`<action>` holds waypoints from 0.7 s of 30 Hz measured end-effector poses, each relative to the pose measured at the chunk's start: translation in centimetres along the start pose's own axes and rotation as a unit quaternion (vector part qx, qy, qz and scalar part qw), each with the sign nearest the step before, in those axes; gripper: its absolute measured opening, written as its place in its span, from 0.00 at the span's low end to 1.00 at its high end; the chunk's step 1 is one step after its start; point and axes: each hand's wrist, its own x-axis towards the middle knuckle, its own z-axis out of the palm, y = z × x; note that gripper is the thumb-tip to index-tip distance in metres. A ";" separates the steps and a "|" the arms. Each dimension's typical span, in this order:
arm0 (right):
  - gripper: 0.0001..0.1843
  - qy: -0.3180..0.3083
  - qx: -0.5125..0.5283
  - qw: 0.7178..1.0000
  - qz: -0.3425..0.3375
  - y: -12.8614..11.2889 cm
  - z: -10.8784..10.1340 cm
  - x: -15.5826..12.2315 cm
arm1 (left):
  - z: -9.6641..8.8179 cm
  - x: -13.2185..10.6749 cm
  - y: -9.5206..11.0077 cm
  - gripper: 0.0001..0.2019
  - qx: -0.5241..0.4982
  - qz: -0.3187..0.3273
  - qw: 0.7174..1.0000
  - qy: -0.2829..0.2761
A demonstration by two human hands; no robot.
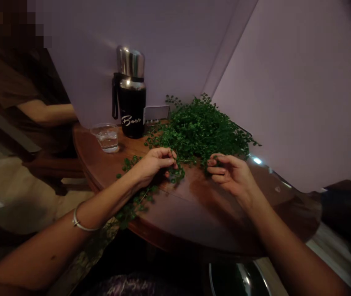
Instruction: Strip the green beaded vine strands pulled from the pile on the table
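Your left forearm [47, 255] comes in from 7 o'clock with a thin silver bangle [81, 222] around it, and your right forearm [299, 250] comes in from 5 o'clock. Your left hand [153, 166] is closed, its fingers curled down to pinch a leafy green sprig [175, 172], a curl that brings the fingertips onto the thin stems. Your right hand [229, 174] is half curled, fingertips at the leaves, but whether it grips a stem cannot be seen. A heap of tiny-leaved sprigs [200, 129] sits at 12 o'clock on the wooden table [221, 218], against a pale wall [295, 82]. A loose strand [135, 203] trails toward the table's edge at 8 o'clock. Just left of the heap, at 11 o'clock, stand a black steel bottle [131, 111] and a water glass [106, 137], both set back beyond your hands. Another person's arm [47, 112] shows at 10 o'clock.
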 end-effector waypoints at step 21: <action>0.17 -0.079 -0.276 0.956 0.062 5.4 5.2 1.7 | 0.0 -0.1 0.1 0.07 -0.031 0.044 0.998 -0.024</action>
